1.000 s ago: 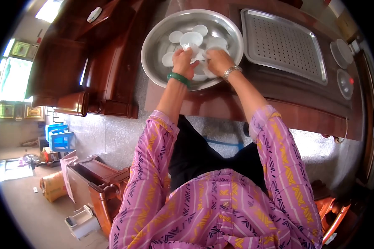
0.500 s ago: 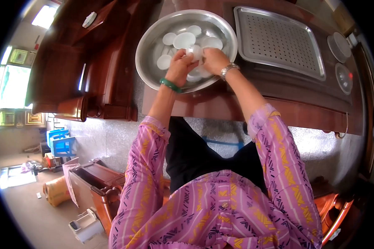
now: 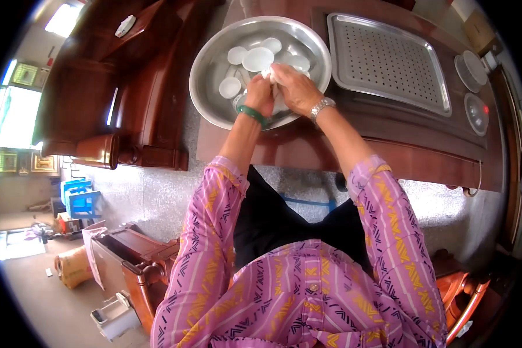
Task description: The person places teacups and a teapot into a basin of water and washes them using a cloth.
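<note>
My left hand [image 3: 261, 95], with a green bangle on its wrist, is closed over the large metal basin [image 3: 202, 95]. My right hand [image 3: 297, 91], wearing a metal watch, presses against it with curled fingers. Between them is a small white cup [image 3: 267, 73], mostly hidden by the fingers. A white bowl [image 3: 257, 59] lies just beyond my hands in the basin. Around it are small white cups [image 3: 229, 87] and a partly covered bowl [image 3: 298, 62]. White spoon handles [image 3: 243, 75] seem to show beside my left hand.
Right of the basin lies a perforated metal tray [image 3: 388, 64] on the dark wooden table [image 3: 383, 136]. Stacked white bowls [image 3: 471, 71] and a clear lid-like dish [image 3: 477, 113] sit at the far right. A wooden bench [image 3: 151, 116] stands to the left.
My hands have drawn together, and the left has turned so its fingers cover most of the small white cup. The right hand has rolled over toward the left.
</note>
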A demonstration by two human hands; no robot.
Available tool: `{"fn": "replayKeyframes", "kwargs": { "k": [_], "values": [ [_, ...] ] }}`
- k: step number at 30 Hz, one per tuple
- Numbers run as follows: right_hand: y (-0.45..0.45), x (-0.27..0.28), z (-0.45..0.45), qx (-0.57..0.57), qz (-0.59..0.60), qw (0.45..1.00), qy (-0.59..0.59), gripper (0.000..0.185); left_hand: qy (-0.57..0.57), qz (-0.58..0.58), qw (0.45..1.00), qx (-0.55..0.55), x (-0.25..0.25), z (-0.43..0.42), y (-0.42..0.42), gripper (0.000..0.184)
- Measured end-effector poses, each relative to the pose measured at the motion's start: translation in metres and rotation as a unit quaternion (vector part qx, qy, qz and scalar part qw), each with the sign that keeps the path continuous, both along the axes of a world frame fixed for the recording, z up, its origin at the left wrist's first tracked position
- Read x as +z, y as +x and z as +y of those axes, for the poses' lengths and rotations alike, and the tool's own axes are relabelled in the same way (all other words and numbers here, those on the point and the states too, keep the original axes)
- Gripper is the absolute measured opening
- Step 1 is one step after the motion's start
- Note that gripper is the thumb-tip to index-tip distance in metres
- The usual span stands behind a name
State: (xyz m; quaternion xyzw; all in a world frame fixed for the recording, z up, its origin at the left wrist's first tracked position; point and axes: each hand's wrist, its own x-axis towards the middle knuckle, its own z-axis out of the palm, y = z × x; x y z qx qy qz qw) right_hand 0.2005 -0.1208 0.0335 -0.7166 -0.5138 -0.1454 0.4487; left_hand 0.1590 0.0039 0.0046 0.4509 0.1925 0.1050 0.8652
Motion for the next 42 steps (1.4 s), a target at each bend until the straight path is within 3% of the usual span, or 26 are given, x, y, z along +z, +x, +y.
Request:
{"fn": "replayKeyframes", "kwargs": {
  "k": [2,4,7,12,14,16,18,21,24,26,30,31,33,34,36,37,38,40,41,42],
  "values": [
    [0.004,-0.001,0.002,-0.049,0.12,0.984,-0.125,0.031,-0.015,0.01,1.0,0.003,-0.001,-0.002,-0.007,0.015],
    [0.009,-0.003,0.003,-0.062,0.154,0.978,-0.127,0.028,0.051,0.078,0.994,-0.051,0.001,0.005,-0.013,0.018],
    [0.024,-0.011,0.005,-0.036,0.223,0.961,-0.157,0.015,0.023,0.061,0.996,-0.061,0.019,0.004,-0.024,0.019],
    [0.019,-0.013,0.011,-0.079,0.192,0.954,-0.217,0.019,0.032,0.078,0.991,-0.103,0.043,0.015,-0.028,0.019],
    [0.01,-0.005,0.008,-0.1,0.169,0.956,-0.219,0.019,0.105,0.062,0.987,-0.101,0.046,0.018,-0.023,0.021],
    [0.003,0.006,0.002,-0.103,0.175,0.979,-0.03,0.018,0.136,0.081,0.984,-0.078,0.045,0.018,-0.018,0.017],
    [0.002,0.006,-0.002,-0.076,0.167,0.983,0.001,0.018,0.291,0.121,0.938,-0.143,0.042,0.019,-0.012,0.013],
    [0.003,0.006,-0.007,-0.015,0.145,0.988,0.041,0.017,0.354,0.126,0.92,-0.111,0.045,0.014,-0.011,0.012],
    [0.01,-0.002,-0.004,-0.048,0.212,0.975,-0.036,0.02,0.259,0.054,0.951,-0.159,0.046,0.02,-0.02,0.012],
    [0.011,-0.004,0.001,-0.085,0.168,0.962,-0.198,0.022,0.212,0.054,0.967,-0.131,0.052,0.018,-0.025,0.011],
    [0.002,0.005,0.002,-0.06,0.162,0.958,-0.228,0.022,0.147,0.095,0.983,-0.059,0.061,0.02,-0.024,0.012],
    [0.0,0.009,-0.001,-0.064,0.183,0.971,-0.142,0.023,0.146,0.094,0.983,-0.058,0.054,0.022,-0.022,0.012],
    [0.003,0.005,-0.003,-0.093,0.185,0.978,-0.005,0.029,0.234,0.109,0.963,-0.078,0.042,0.022,-0.017,0.013],
    [0.005,0.003,-0.005,-0.096,0.184,0.978,-0.005,0.029,0.234,0.108,0.963,-0.08,0.036,0.022,-0.014,0.013],
    [0.002,0.009,-0.009,-0.095,0.22,0.969,0.063,0.033,0.527,0.102,0.835,-0.121,0.04,0.014,-0.014,0.018],
    [0.0,0.012,-0.01,-0.085,0.25,0.964,0.044,0.03,0.617,0.058,0.779,-0.097,0.037,0.013,-0.011,0.022],
    [0.003,0.011,-0.01,-0.084,0.249,0.964,0.045,0.03,0.617,0.058,0.779,-0.097,0.044,0.009,-0.012,0.022],
    [0.008,0.007,-0.011,-0.022,0.266,0.963,-0.043,0.025,0.694,0.078,0.706,-0.113,0.059,0.002,-0.014,0.026],
    [0.009,0.008,-0.011,-0.023,0.266,0.963,-0.041,0.025,0.695,0.077,0.705,-0.114,0.054,0.006,-0.015,0.026],
    [0.009,0.008,-0.01,-0.021,0.254,0.966,-0.054,0.023,0.631,0.064,0.766,-0.103,0.045,0.014,-0.017,0.035]
  ]
}}
